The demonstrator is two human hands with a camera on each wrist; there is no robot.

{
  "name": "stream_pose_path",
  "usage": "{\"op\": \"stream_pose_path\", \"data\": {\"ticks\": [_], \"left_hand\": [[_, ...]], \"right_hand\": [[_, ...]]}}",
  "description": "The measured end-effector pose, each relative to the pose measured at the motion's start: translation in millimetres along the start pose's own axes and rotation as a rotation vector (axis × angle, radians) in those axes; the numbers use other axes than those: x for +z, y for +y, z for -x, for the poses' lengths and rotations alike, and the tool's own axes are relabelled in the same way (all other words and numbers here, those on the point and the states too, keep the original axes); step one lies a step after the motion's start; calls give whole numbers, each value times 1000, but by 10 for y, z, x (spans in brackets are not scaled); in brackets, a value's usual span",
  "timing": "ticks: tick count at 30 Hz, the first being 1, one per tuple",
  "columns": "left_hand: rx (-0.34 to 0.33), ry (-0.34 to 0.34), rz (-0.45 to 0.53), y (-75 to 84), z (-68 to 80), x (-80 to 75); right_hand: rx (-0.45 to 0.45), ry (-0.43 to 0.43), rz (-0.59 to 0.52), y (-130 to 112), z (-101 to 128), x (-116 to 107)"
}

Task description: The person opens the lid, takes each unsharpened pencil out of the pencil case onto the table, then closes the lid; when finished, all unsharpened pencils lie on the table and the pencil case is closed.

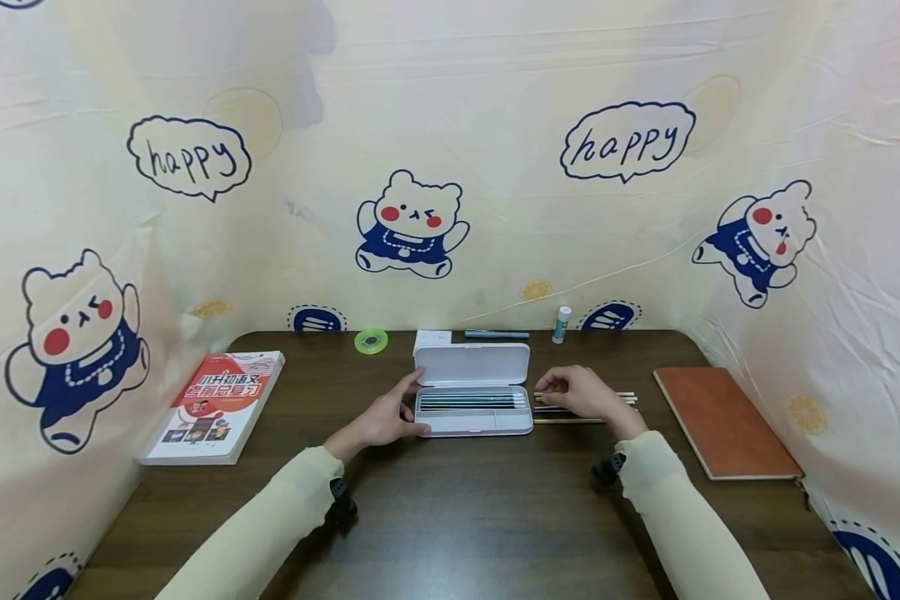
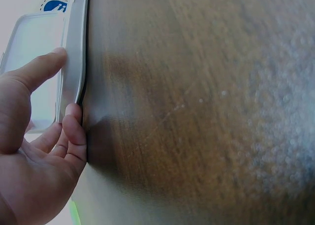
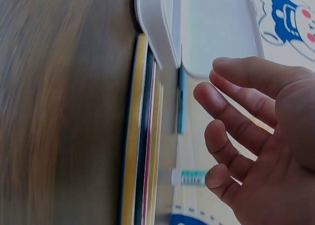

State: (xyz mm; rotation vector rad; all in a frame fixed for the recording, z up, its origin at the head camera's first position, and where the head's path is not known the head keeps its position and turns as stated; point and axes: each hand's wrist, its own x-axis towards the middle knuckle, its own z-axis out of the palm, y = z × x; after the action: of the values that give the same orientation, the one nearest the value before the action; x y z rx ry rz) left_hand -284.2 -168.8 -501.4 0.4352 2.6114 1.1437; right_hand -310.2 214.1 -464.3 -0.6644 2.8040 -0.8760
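Observation:
A white pencil case (image 1: 450,426) lies on the table with its lid (image 1: 472,365) raised at the back. Several dark pencils (image 1: 465,402) lie side by side in it. My left hand (image 1: 382,418) grips the case's left end; in the left wrist view the thumb presses the rim (image 2: 74,52) while other fingers curl at its side. To the right of the case, several more pencils (image 1: 566,421) lie in a row, gold, dark and red-striped in the right wrist view. Just above them hovers my right hand (image 1: 581,393), its fingers loosely bent and holding nothing.
At the back stand or lie a green tape roll (image 1: 371,341), a white paper piece (image 1: 432,337), a blue pen-like stick (image 1: 497,334) and an upright glue stick (image 1: 561,325). A book (image 1: 217,408) lies at left, a brown notebook (image 1: 727,423) at right. Printed cloth surrounds the table.

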Motion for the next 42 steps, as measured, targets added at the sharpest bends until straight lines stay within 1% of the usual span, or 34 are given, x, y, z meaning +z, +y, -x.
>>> {"op": "stream_pose_path", "data": {"ticks": [4, 9, 13, 17, 23, 28, 33, 38, 42], "left_hand": [[-5, 3, 1, -1, -3, 1], [-11, 5, 11, 11, -8, 6], [-15, 6, 11, 12, -10, 11], [-18, 3, 13, 11, -7, 15], [-17, 4, 7, 11, -3, 12], [-14, 7, 8, 0, -10, 10], [-17, 1, 18, -5, -11, 12], [-13, 3, 29, -2, -4, 13], [-13, 5, 27, -7, -4, 13]], "right_hand": [[-29, -8, 0, -80, -89, 88], [-32, -9, 6, -157, -183, 189], [-11, -24, 24, -193, -239, 263], [38, -51, 35, -219, -269, 321], [57, -43, 49, -264, -291, 364], [41, -37, 72, -287, -308, 393], [0, -65, 96, -291, -317, 415], [5, -83, 102, -306, -320, 421], [-15, -82, 119, -299, -325, 427]]}}
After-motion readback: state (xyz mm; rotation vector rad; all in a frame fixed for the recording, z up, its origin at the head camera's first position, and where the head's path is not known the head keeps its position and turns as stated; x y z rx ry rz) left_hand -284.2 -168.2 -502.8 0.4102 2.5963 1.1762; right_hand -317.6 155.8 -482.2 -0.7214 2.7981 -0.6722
